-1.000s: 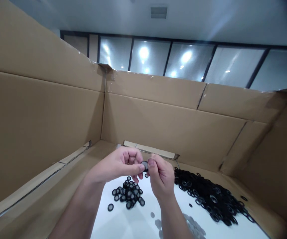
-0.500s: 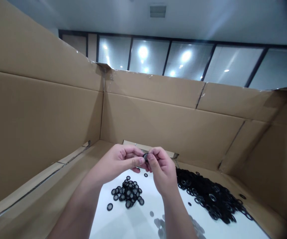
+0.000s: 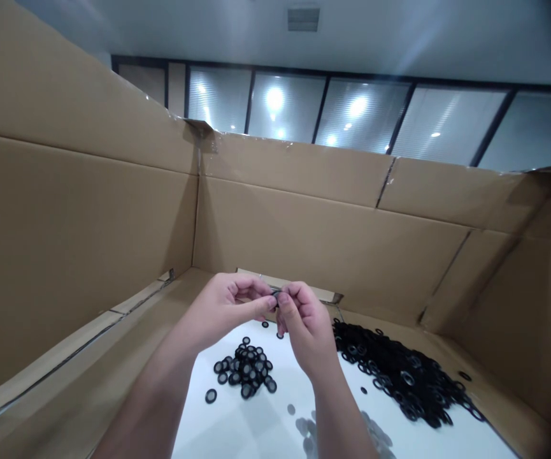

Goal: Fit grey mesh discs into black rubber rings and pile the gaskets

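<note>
Both my hands are raised above a white work surface [image 3: 237, 427], meeting fingertip to fingertip. My left hand [image 3: 234, 303] and my right hand [image 3: 306, 328] pinch a small black rubber ring [image 3: 274, 293] between them, and my fingers hide most of it. Below my left hand lies a small heap of similar rings [image 3: 246, 370], with a few loose ones around it. To the right of my right hand spreads a much larger black heap of rings [image 3: 404, 376].
A tall cardboard box wall [image 3: 332, 236] surrounds the surface on the left, back and right, with a folded flap strip [image 3: 285, 284] behind my hands. Grey round marks [image 3: 304, 427] show on the white surface near my right forearm. Frosted office windows stand beyond.
The ring has turned edge-on and is more hidden between my fingertips. My hands have drawn closer together and risen slightly.
</note>
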Action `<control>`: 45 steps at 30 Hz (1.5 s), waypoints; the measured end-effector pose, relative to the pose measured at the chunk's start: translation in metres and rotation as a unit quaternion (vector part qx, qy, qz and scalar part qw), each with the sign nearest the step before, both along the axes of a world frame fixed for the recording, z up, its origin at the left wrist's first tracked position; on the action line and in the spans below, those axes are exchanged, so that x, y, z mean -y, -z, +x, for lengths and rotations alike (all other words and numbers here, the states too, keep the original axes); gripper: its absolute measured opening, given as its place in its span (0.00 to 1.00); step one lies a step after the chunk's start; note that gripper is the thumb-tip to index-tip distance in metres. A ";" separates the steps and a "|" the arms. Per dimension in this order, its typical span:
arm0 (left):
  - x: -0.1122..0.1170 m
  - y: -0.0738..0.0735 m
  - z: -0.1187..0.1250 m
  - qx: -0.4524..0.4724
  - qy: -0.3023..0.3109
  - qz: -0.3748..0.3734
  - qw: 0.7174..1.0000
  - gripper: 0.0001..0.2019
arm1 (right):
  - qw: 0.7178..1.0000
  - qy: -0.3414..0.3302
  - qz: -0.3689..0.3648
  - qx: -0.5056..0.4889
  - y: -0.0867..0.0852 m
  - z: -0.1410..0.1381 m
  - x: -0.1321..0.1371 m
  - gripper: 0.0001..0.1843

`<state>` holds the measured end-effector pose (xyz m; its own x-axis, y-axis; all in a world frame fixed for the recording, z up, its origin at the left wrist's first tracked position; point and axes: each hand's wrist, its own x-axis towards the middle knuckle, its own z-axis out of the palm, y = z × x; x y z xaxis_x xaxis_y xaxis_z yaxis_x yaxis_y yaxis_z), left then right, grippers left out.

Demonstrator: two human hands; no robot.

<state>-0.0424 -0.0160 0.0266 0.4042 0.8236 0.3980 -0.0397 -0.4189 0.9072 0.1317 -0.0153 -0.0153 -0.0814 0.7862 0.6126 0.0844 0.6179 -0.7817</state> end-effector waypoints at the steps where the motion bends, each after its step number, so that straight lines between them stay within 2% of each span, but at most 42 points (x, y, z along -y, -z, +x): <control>1: 0.001 0.000 0.001 0.008 -0.006 -0.001 1.000 0.09 | 1.000 -0.005 -0.003 -0.003 -0.001 0.000 0.001 0.18; 3: 0.001 -0.001 0.003 0.026 -0.011 -0.002 1.000 0.10 | 0.999 -0.023 -0.007 -0.020 -0.002 -0.001 0.001 0.17; 8: 0.000 0.002 0.006 0.059 0.035 0.012 0.998 0.12 | 0.996 -0.068 0.000 -0.054 -0.004 -0.002 0.005 0.17; 15: -0.003 0.008 0.015 0.086 0.009 0.020 0.996 0.14 | 0.999 0.049 0.020 -0.004 -0.009 0.000 0.015 0.16; 20: -0.002 0.009 0.019 0.097 0.007 0.018 0.995 0.13 | 0.998 0.059 0.010 0.013 -0.012 0.003 0.017 0.16; 25: -0.002 0.011 0.018 0.096 0.015 0.040 0.995 0.12 | 0.998 0.040 -0.008 0.053 -0.016 0.010 0.023 0.16; 29: -0.003 0.010 0.017 0.065 -0.003 0.053 0.996 0.12 | 0.996 0.038 -0.023 0.079 -0.017 0.016 0.026 0.15; 36: -0.005 0.007 0.013 0.043 -0.001 0.045 0.998 0.10 | 0.997 -0.052 -0.051 -0.002 -0.018 0.016 0.020 0.16; 45: -0.008 0.008 0.015 0.069 0.019 0.026 0.997 0.07 | 0.996 -0.053 -0.074 -0.005 -0.020 0.019 0.019 0.16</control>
<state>-0.0277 -0.0082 0.0183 0.3734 0.7854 0.4937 -0.1789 -0.4612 0.8691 0.1510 -0.0342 0.0046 -0.1624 0.8553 0.4919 0.0169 0.5009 -0.8653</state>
